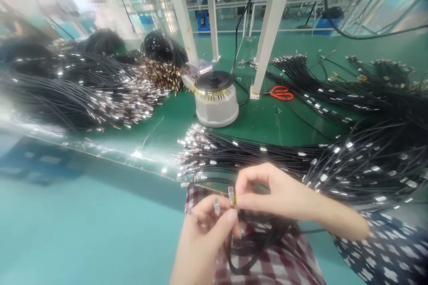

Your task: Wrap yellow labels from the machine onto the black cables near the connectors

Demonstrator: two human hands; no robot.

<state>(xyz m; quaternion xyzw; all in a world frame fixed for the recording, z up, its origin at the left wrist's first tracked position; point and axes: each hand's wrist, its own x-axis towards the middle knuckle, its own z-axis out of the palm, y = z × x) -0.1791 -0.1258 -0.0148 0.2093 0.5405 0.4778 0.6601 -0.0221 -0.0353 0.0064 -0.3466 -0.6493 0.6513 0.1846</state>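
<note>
My left hand [210, 236] is closed at the lap's edge, its thumb and fingers around the end of a black cable. A small silvery metal connector [216, 206] sticks up between its fingers. My right hand [262, 189] pinches beside a second silvery connector [231, 195], right above the left thumb. A tiny yellowish bit shows at the right fingertips, too small to name. Below both hands a loop of black cable [245, 265] lies on a red-and-white checked cloth [301, 271] over my lap. The fingers partly hide the cable ends.
A thick bundle of black cables [267, 149] with silvery ends lies along the green table [174, 118]. Past it are a white round tape dispenser [216, 107], orange-handled scissors [281, 93] and a white post [272, 31]. More cable bundles [83, 84] cover the left; a person stands behind them.
</note>
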